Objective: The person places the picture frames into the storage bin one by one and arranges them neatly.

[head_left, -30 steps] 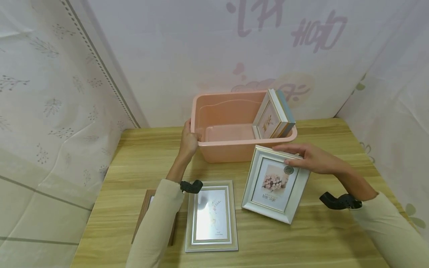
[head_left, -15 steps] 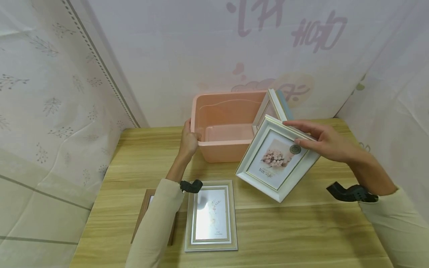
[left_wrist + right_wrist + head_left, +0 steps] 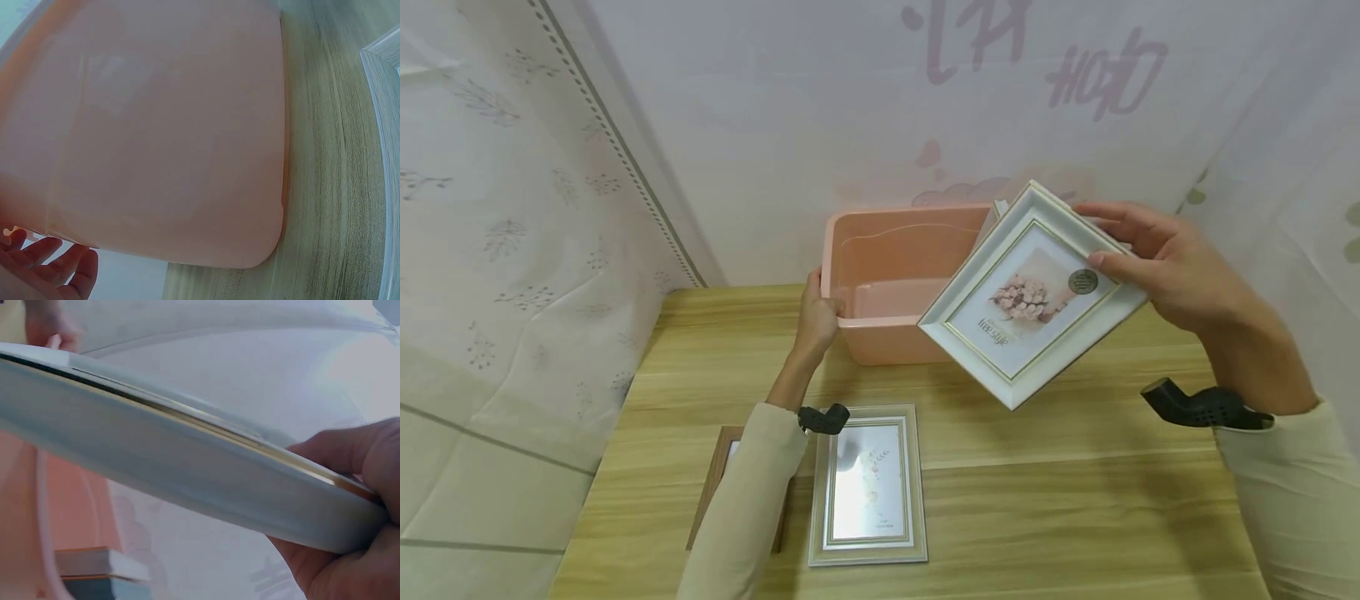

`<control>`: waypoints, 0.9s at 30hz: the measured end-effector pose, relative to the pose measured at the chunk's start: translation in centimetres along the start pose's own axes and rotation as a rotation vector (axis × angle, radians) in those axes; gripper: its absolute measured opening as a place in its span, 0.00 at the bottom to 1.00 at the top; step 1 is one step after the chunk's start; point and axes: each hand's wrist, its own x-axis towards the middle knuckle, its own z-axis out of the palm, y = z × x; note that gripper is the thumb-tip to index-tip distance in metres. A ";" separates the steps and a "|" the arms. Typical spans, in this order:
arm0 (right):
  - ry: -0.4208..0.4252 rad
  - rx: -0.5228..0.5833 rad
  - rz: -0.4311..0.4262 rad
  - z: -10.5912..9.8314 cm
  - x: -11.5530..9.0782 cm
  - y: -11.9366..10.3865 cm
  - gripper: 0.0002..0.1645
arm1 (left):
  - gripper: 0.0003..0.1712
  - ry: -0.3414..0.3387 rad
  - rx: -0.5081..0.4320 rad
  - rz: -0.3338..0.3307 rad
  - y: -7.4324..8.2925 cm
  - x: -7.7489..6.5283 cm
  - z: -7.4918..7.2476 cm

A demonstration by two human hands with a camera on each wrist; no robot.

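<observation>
My right hand (image 3: 1172,258) pinches a white picture frame (image 3: 1022,292) by its upper right edge, thumb on the front and fingers behind. The frame is tilted and raised in front of the right part of a pink plastic bin (image 3: 880,340). Seen edge-on in the right wrist view, the same picture frame (image 3: 175,444) lies between thumb and fingers. At the bin's left end, my left hand (image 3: 816,315) grips the rim; in the left wrist view its curled fingers (image 3: 62,262) show beside the bin wall. Frames standing inside the bin (image 3: 94,565) are mostly hidden in the head view.
A silver-gold picture frame (image 3: 868,554) lies flat on the wooden table (image 3: 1037,500). Left of it, a brown frame (image 3: 709,487) is partly covered by my left sleeve (image 3: 737,508). A printed curtain (image 3: 760,125) hangs close behind the bin.
My right hand has lifted the white picture frame up and to the right, turning it more diagonal. It now covers the bin's right end. The left hand has stayed on the rim.
</observation>
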 end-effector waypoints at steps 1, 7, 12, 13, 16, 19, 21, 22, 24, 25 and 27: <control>0.014 0.035 0.000 0.0 0.2 -0.3 0.32 | 0.46 0.002 -0.004 0.002 0.0 0.0 0.0; 0.145 0.197 -0.029 -0.1 1.1 -1.7 0.32 | 0.46 0.006 -0.022 0.007 0.0 0.2 -0.1; 0.232 0.206 -0.086 0.4 2.1 -2.3 0.35 | 0.46 0.000 -0.016 -0.002 0.0 0.1 -0.1; 0.245 0.199 -0.095 0.6 2.2 -2.3 0.36 | 0.46 -0.003 -0.014 -0.003 0.0 0.1 -0.1; 0.290 0.165 -0.099 1.2 2.8 -2.3 0.37 | 0.45 -0.008 -0.017 0.006 0.1 0.0 0.0; 0.325 0.130 -0.063 1.8 3.4 -2.2 0.38 | 0.45 -0.005 -0.017 0.008 0.1 -0.1 0.1; 0.334 0.104 -0.036 2.2 3.7 -2.2 0.39 | 0.45 -0.004 -0.014 0.009 0.1 -0.1 0.1; 0.337 0.092 -0.019 2.4 3.8 -2.1 0.39 | 0.45 -0.005 -0.013 0.008 0.1 -0.2 0.1; 0.338 0.073 0.008 2.7 4.2 -1.9 0.40 | 0.44 -0.006 -0.004 0.005 0.1 -0.2 0.1; 0.341 0.061 0.019 2.9 4.4 -1.8 0.40 | 0.44 -0.007 -0.002 0.004 0.1 -0.2 0.1; 0.346 0.008 0.042 3.2 4.8 -1.6 0.40 | 0.44 -0.004 -0.001 0.003 0.1 -0.2 0.1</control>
